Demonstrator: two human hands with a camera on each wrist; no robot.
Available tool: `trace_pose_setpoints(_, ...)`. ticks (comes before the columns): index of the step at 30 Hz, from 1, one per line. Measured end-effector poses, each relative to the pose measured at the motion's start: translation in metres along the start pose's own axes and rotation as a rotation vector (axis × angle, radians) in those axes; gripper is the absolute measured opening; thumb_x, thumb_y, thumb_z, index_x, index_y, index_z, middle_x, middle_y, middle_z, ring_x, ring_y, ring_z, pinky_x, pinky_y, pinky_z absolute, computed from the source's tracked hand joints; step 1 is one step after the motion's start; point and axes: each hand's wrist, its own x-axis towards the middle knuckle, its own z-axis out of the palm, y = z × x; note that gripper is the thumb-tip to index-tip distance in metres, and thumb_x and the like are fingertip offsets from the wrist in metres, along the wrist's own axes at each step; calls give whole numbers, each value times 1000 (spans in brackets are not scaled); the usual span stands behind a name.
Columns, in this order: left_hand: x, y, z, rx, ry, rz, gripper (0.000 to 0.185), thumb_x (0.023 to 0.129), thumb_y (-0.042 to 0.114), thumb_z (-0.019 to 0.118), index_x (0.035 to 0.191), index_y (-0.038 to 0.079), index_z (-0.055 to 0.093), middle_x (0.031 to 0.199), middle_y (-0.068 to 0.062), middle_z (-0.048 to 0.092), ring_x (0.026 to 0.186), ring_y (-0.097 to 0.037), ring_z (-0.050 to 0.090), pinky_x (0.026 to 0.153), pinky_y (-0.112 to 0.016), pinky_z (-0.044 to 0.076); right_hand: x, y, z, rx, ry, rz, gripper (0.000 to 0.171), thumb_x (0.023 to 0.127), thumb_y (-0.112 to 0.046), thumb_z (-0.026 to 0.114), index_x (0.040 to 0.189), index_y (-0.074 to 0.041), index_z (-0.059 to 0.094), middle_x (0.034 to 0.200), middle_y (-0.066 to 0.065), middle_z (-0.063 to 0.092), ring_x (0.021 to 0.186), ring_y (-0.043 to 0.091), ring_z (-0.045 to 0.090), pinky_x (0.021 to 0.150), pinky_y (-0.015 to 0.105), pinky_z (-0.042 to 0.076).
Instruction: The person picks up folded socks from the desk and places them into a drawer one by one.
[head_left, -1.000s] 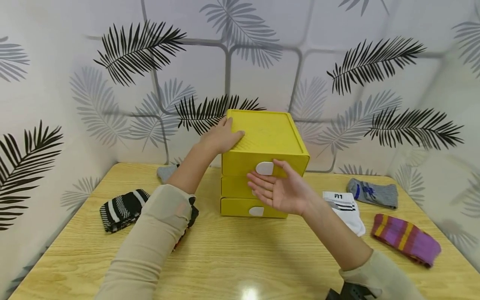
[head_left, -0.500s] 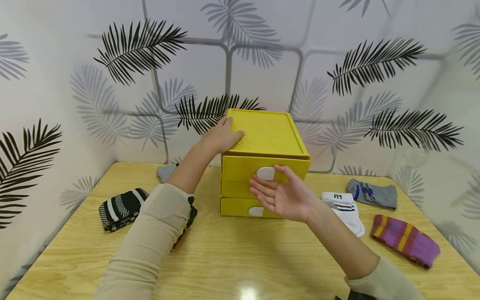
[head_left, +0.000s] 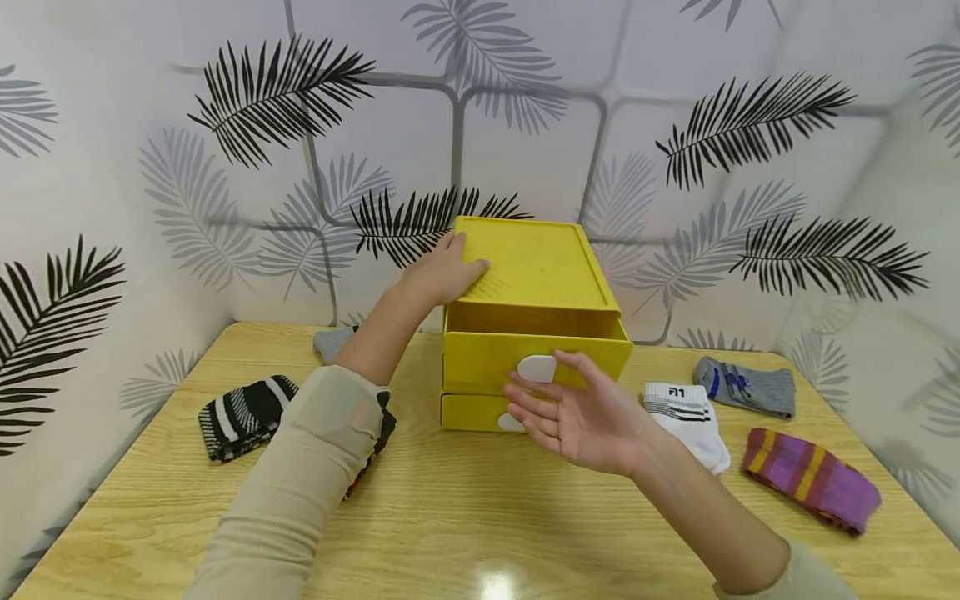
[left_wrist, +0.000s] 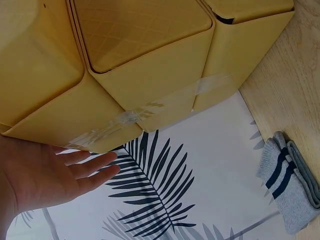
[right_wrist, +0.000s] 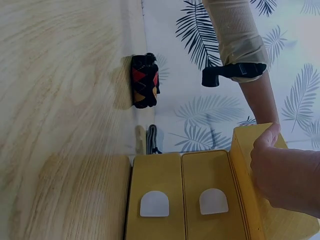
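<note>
We see a yellow plastic three-drawer box (head_left: 525, 275) standing at the far middle of the pale wooden table (head_left: 465, 517), close to the leaf-patterned wall. Our left hand (head_left: 442, 271) lies flat on the far left edge of its lid, fingers straight and unclenched, pressing down rather than gripping. Our right hand (head_left: 585, 408) is palm-up at the front of the yellow top drawer (head_left: 536, 354), fingers under the white half-round tab (head_left: 537, 367) and thumb on the drawer face; the right wrist view shows the fingers curled round the drawer front, so it is grasping the drawer.

The top drawer juts toward us past the two lower drawers, its inside open to view along the far edge. Near the box the table is bare wood with room for the drawer to travel. To the right lie a folded white sock with black stripes (head_left: 690, 417) just beside our right wrist, a grey sock with blue marks (head_left: 746, 387) farther off, and a purple sock with yellow stripes (head_left: 810, 479) near the right edge. To the left, a black-and-white striped sock (head_left: 243, 417) sits beside our left sleeve.

Against a second ago, the top drawer was flush with the box front; it has since slid out toward us, and our right hand has come nearer with it. The left hand has stayed put.
</note>
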Motion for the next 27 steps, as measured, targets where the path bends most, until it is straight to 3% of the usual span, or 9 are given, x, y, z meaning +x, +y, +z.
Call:
trace_pose_setpoints(9,1,-1,1,-6,-1,7,70,95,50,31,149,12,6,153,-8,3,134,-32,17,104,-50,21,-12,11,0,-34,-44,35,50,94,-48,40,125,-10,51,116,6,57,107,18,54,95,27,38)
trace_pose_setpoints(27,-1,-2,-1,-26,-25,6,71,95,50,31,149,13,4,153,-6,0,134,-33,19,103,-50,22,-41,35,8,5,-129,86,54,97,-48,31,128,-9,53,117,7,56,107,18,54,97,27,36)
